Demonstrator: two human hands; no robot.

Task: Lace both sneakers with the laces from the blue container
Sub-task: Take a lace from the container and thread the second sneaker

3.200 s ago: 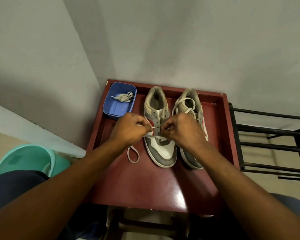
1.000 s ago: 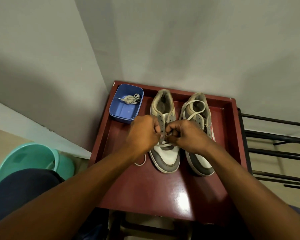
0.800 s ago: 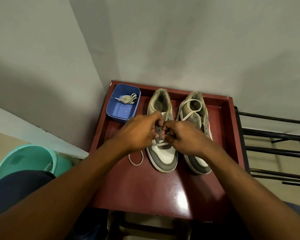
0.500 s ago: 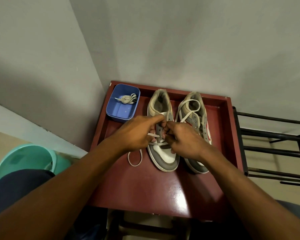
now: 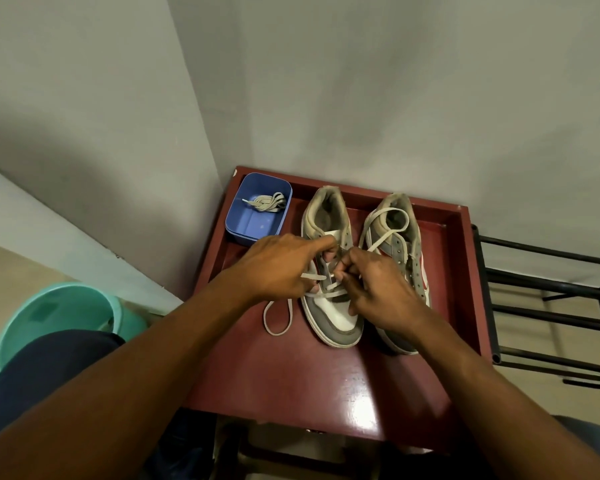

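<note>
Two grey-and-white sneakers stand side by side on the red table (image 5: 309,382), toes toward me. Both hands work over the left sneaker (image 5: 336,320). My left hand (image 5: 278,268) holds a pale lace (image 5: 278,317) at the left eyelet row, index finger stretched to the tongue, and the lace tip pokes out beside it. The same lace loops onto the table. My right hand (image 5: 378,285) pinches the lace at the right eyelet row. Its other end lies looped over the right sneaker (image 5: 395,202). The blue container (image 5: 246,233) at back left holds a bundled lace (image 5: 265,202).
The table has a raised rim and sits in a wall corner. A teal bucket (image 5: 59,306) stands on the floor to the left. A black metal rack (image 5: 551,296) is close on the right.
Both hands have stayed on the left sneaker and crept a little further up its eyelets. The lace tip now shows beside my left hand. The loop on the table has barely shifted.
</note>
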